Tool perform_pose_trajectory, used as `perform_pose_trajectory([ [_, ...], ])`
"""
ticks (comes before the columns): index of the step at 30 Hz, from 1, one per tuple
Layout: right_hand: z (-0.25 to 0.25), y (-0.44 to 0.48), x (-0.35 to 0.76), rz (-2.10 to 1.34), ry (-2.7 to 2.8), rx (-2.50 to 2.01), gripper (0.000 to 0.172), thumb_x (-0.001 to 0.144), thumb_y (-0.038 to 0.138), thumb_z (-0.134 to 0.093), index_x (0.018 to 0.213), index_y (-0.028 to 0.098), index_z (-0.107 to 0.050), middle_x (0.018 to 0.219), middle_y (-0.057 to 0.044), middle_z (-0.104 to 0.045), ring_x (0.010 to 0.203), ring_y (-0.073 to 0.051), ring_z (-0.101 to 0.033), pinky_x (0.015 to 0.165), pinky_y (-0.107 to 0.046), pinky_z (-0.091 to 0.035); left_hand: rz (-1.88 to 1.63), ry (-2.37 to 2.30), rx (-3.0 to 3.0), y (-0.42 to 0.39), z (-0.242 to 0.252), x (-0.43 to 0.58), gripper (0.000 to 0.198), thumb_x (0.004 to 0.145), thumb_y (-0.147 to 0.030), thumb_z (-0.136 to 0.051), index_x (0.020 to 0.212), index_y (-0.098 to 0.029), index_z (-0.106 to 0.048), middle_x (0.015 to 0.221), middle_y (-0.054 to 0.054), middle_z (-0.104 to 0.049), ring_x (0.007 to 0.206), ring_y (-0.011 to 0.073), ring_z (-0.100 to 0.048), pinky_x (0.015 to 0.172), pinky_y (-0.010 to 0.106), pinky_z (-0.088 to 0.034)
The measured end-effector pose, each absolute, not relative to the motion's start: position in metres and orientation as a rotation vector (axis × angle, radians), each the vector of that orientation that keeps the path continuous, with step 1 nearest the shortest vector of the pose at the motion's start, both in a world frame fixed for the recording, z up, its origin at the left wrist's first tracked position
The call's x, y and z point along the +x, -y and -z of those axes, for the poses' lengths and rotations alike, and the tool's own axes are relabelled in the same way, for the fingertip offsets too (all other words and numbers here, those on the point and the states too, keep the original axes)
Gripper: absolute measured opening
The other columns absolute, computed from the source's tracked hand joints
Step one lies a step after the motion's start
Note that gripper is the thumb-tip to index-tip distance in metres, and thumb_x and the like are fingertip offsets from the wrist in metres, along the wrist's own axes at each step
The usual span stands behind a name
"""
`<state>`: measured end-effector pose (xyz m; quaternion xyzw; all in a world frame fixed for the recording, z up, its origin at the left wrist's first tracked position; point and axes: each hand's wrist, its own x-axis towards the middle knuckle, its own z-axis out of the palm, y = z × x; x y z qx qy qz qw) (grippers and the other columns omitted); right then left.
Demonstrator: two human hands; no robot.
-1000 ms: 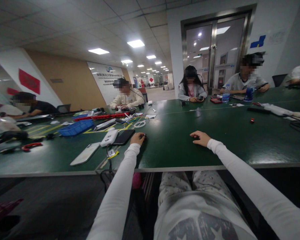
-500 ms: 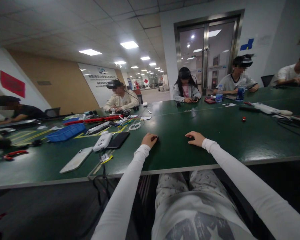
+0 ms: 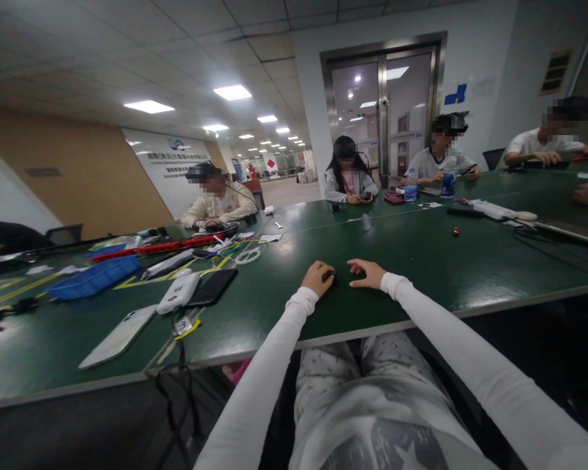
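Left hand point(image 3: 317, 279): fingers pinched round a small black object point(image 3: 328, 276), low at the green worktop point(image 3: 402, 254) | right hand point(image 3: 368, 274): fingers loosely parted, holding nothing, just beside it | white phone point(image 3: 120, 336) lying out past the left sleeve point(image 3: 262, 382)

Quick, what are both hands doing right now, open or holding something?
Left hand: closed on a small dark object.
Right hand: open, nothing visible in it.
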<state>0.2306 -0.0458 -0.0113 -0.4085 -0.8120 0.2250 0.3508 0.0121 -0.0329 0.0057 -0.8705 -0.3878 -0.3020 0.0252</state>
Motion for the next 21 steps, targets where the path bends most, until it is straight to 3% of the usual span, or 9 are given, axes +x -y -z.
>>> perform_pose_trajectory([
  [6, 0.012, 0.045, 0.23, -0.594, 2.1, -1.048, 0.075, 0.051, 0.036, -0.069, 0.117, 0.02, -0.037, 0.091, -0.004, -0.057, 0.083, -0.017, -0.053, 0.077, -0.034, -0.041, 1.024, 1.089, -2.695, 0.037, -0.005, 0.042, 0.024, 0.066, -0.019, -0.05, 0.089, -0.02, -0.058, 0.09, 0.006, -0.047, 0.087, 0.0168, -0.045, 0.079, 0.033, -0.039],
  [11, 0.01, 0.046, 0.229, -0.526, 2.068, -1.073, 0.082, 0.047, 0.034, -0.071, 0.119, 0.02, -0.034, 0.104, -0.007, -0.053, 0.09, -0.02, -0.053, 0.08, -0.035, -0.04, 1.071, 1.037, -2.715, 0.041, -0.004, 0.063, 0.022, 0.065, -0.016, -0.051, 0.086, -0.019, -0.057, 0.092, 0.007, -0.046, 0.089, 0.0177, -0.044, 0.08, 0.034, -0.038],
  [21, 0.006, 0.05, 0.23, -0.453, 2.041, -1.063, 0.079, 0.048, 0.03, -0.07, 0.118, 0.021, -0.035, 0.106, -0.006, -0.053, 0.09, -0.02, -0.054, 0.083, -0.035, -0.039, 1.17, 1.042, -2.732, 0.043, -0.006, 0.069, 0.023, 0.062, -0.012, -0.051, 0.084, -0.019, -0.054, 0.092, 0.007, -0.047, 0.091, 0.0179, -0.043, 0.081, 0.036, -0.037],
])
